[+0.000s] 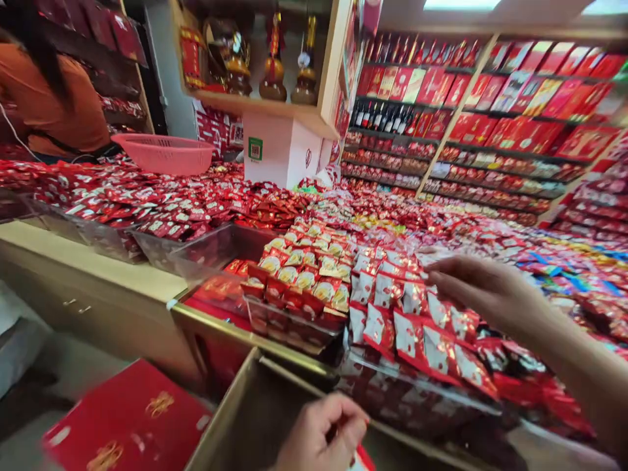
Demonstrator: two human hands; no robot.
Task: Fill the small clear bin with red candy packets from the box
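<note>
My left hand [318,432] is low in front, above an open cardboard box [250,399], thumb and forefinger pinched together on a small red-and-white packet [362,460]. Most of that packet is out of the frame. Further right, my right hand [471,281] reaches over a clear bin [422,386] full of red-and-white snack packets [409,333] stood in rows. Its fingers are stretched out and look empty; whether they touch the packets I cannot tell. Beside that bin, another clear bin holds red-and-yellow packets [304,278].
A red box with gold marks [132,418] lies at the lower left. Bins of red packets [167,203] line the counter [98,261], with a pink basket [167,154] behind. A person in orange [59,98] stands far left. Shelves [471,118] of red boxes and bottles fill the back.
</note>
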